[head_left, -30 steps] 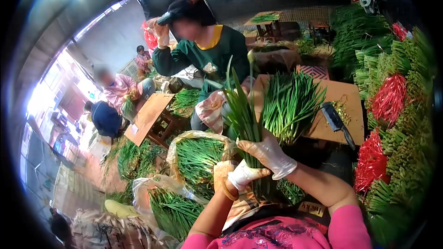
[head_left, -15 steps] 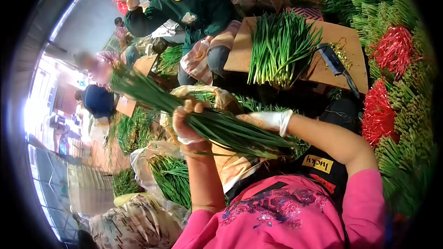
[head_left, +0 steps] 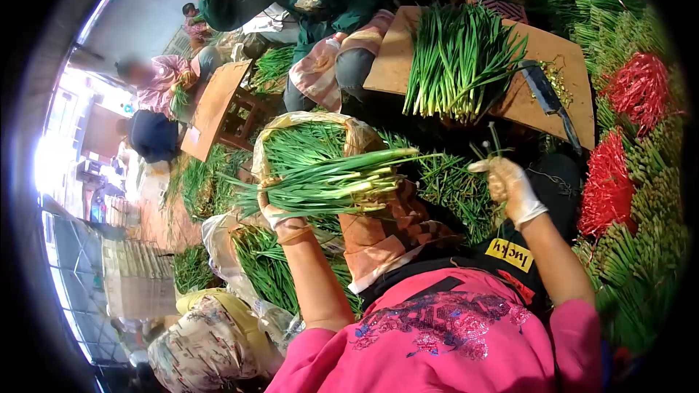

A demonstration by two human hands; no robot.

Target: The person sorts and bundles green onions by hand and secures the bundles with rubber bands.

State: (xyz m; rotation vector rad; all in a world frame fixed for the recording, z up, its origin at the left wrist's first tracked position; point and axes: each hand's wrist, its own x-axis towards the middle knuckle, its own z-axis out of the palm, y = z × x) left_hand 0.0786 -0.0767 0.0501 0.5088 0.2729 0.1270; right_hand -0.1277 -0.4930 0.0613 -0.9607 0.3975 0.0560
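A bunch of garlic chives [head_left: 335, 178] lies nearly level in my left hand [head_left: 273, 207], which is wrapped round its leafy part. The pale stem ends point right. My right hand [head_left: 510, 188], in a whitish glove, is closed on a few thin stalks [head_left: 493, 145], apart from the bunch and to its right. Under the bunch stands an open sack [head_left: 357, 135] full of loose green leaves. More loose greens [head_left: 455, 189] lie between my two hands, at a lower level.
Ahead, a wooden board [head_left: 397, 54] bears a pile of chives [head_left: 462, 65] and a cleaver [head_left: 546, 98]. Red ties [head_left: 608, 182] lie on stacked green bundles [head_left: 633, 247] at right. A person in dark green [head_left: 320, 0] sits opposite; others work at left.
My right hand has left the bunch and moved right, with thin stalks in it. The bunch in my left hand has lowered and levelled, and its pale ends now show.
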